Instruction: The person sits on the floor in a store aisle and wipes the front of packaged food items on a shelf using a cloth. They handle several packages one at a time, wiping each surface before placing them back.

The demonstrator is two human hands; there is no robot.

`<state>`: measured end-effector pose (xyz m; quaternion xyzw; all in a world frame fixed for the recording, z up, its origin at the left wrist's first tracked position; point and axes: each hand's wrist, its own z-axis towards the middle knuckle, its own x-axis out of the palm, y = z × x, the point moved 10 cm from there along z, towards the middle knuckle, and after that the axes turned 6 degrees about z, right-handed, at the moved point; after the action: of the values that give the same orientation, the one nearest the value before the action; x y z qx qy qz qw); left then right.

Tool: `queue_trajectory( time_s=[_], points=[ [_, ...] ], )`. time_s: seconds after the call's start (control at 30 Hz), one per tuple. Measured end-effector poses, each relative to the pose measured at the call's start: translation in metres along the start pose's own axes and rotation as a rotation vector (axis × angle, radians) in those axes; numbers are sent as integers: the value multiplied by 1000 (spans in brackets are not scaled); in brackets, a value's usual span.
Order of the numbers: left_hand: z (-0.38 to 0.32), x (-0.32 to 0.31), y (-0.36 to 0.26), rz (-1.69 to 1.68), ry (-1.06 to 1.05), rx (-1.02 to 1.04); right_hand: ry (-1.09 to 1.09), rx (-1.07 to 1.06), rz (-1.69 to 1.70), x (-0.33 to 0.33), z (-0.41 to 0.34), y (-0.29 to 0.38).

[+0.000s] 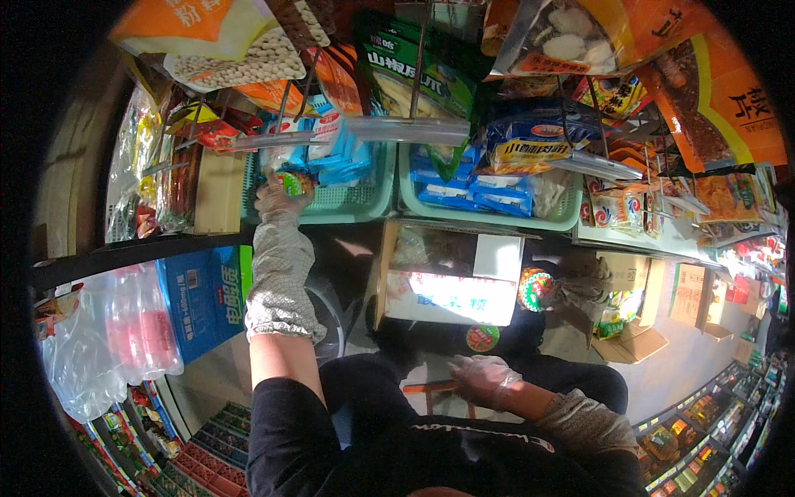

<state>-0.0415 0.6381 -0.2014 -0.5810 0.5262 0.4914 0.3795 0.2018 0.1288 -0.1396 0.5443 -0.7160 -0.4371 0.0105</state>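
My left hand (279,200), in a clear plastic glove and a patterned sleeve cover, reaches into the left green plastic basket (366,211). It grips a small container with a green-and-red printed lid (289,182), beside blue-and-white packets (338,155). My right hand (487,380), gloved too, hovers over my lap with its fingers curled; whether they enclose anything is hidden. Just beyond it is a round red-and-green lid (482,338). An open cardboard box (450,298) stands in front of me. Right of the box is another round-lidded container (535,289), against a grey cloth-like item (584,289).
Bagged foods (422,81) hang from metal hooks above the baskets. The right green basket (579,199) holds blue packets. Bottles in plastic wrap (140,323) and a blue carton (202,304) stand at left. Open cartons (640,341) sit at right, and stocked shelves (695,422) lie behind.
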Motion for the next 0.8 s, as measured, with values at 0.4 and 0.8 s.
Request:
queue_trajectory(
  time_s=[0.4, 0.8],
  points=[
    [72, 36, 54, 135, -87, 56, 75, 34, 53, 4, 5, -3],
    [97, 65, 57, 257, 192, -102, 71, 19, -25, 2, 9, -2]
  ],
)
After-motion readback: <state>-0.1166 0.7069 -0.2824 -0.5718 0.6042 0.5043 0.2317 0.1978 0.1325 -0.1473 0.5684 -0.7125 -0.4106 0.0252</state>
